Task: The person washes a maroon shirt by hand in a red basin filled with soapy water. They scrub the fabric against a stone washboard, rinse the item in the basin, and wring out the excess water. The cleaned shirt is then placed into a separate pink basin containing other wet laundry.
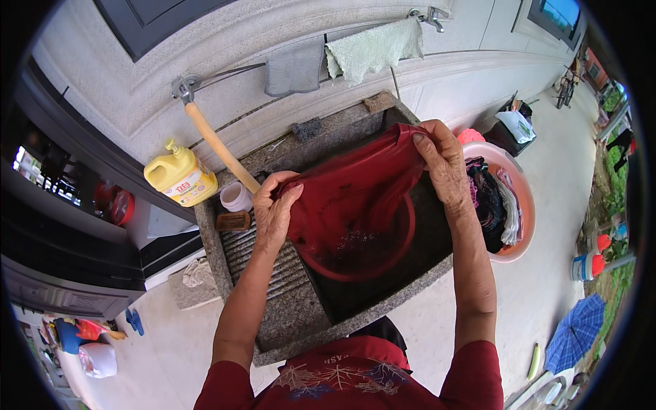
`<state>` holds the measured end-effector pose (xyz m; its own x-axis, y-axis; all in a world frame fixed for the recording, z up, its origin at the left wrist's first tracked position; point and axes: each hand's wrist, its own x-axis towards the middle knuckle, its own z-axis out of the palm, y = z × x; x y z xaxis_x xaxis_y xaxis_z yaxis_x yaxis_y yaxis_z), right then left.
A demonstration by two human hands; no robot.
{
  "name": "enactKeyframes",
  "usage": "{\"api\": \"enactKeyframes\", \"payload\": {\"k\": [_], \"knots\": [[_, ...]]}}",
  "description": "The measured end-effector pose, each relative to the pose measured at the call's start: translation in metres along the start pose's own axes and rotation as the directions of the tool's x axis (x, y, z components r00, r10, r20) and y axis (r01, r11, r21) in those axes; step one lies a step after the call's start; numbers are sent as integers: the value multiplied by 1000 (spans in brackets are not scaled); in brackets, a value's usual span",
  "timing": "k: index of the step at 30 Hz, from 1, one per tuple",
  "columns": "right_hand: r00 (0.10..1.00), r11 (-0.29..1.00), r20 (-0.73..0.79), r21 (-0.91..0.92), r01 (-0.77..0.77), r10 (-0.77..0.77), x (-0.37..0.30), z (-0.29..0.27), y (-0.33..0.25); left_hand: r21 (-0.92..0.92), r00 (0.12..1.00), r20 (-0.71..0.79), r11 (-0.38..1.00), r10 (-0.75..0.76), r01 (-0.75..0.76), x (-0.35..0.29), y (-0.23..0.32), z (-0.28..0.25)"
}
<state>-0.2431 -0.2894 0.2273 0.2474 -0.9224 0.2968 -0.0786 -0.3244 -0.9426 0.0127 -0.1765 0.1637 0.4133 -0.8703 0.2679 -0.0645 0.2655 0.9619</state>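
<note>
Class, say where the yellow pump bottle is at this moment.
In the head view, the yellow pump bottle is on the left, by the far-left corner of the stone sink, just left of the small pale cup.

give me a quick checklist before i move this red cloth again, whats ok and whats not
1. Left hand gripping the red cloth: ok, at its left upper edge.
2. Right hand gripping it too: ok, at the right upper edge.
3. Red basin inside the stone sink: ok, beneath the cloth.
4. Cloth's lower end clear of the basin's water: cannot tell, its folds hide where it ends.
5. Yellow pump bottle apart from both hands: ok, off beyond the left hand.
6. Pink tub free for the cloth: not ok, other clothes already lie in it.
</note>
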Motion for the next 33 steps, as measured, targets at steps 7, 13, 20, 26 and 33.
{"api": "enactKeyframes", "payload": {"k": [7,13,20,26,33], "knots": [[987,992,101,-36,-118,121,-11,2,110,412,987,-155,911,40,28,1,-80,15],[796,610,387,-792,28,466,-92,61,279,902,828,178,424,-532,78,-83,-233,54],[752,251,485,-874,415,447,-201,97,366,950,498,302,212,-813,-230,-135,-288,76],[385,662,570,-730,-166,725,-119,74,286,753,619,329,593,-713,283,-101,-248,32],[925,955,333,-283,-89,185,-11,38,130,170,953,140,954,-270,245,7,-90,25]]}}
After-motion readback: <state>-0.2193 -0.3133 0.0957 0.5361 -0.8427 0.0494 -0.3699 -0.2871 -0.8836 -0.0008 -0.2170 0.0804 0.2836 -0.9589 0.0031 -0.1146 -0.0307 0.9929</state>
